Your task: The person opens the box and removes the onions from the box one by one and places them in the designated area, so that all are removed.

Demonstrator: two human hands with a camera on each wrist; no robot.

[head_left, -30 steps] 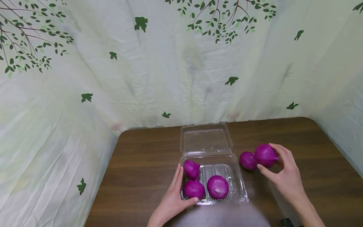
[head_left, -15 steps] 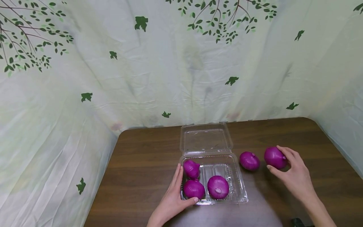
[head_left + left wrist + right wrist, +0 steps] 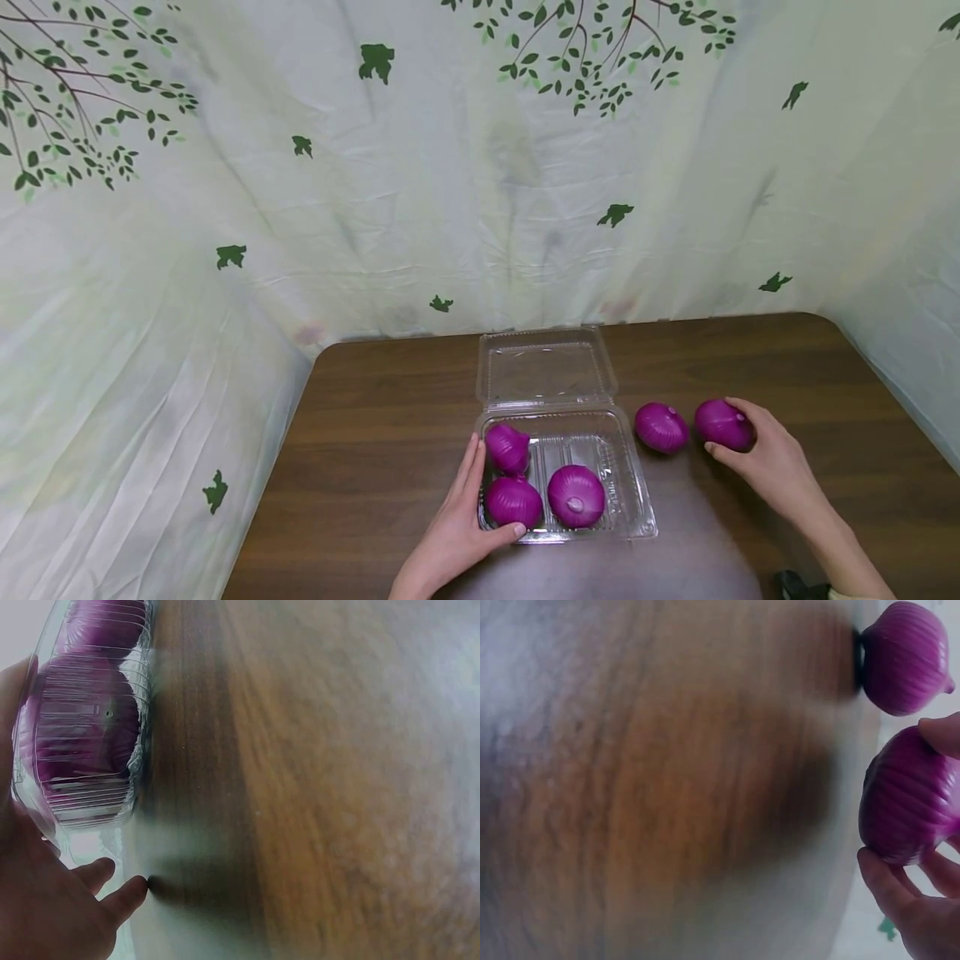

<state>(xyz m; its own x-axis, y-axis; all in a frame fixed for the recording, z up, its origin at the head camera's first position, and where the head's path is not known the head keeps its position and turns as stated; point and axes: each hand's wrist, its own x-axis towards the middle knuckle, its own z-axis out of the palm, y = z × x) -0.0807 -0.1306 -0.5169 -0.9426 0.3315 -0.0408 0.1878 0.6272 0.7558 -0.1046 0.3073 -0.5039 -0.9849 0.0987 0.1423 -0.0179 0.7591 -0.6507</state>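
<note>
My right hand [image 3: 772,458] grips a purple onion [image 3: 722,423] at the right of the table, fingers behind it and thumb in front. In the right wrist view the fingertips lie against the same onion [image 3: 904,799]; whether it touches the table I cannot tell. Just left of it rests another onion [image 3: 662,427], apart from it. My left hand [image 3: 461,521] holds the near left corner of a clear plastic container [image 3: 643,512], fingers along its left side, thumb over the front rim. Inside lie three onions: far left [image 3: 507,448], near left [image 3: 513,502] and near right [image 3: 576,496].
The container's hinged lid [image 3: 546,367] lies folded back behind it. A brown wooden table [image 3: 375,433] carries everything. Behind it hangs a pale curtain [image 3: 450,208] with leaf prints, wrapping both sides. A dark object [image 3: 795,586] sits at my right wrist.
My right hand has carried its onion right, away from the loose onion, then lowered it slightly toward the table. The left hand and container stay put.
</note>
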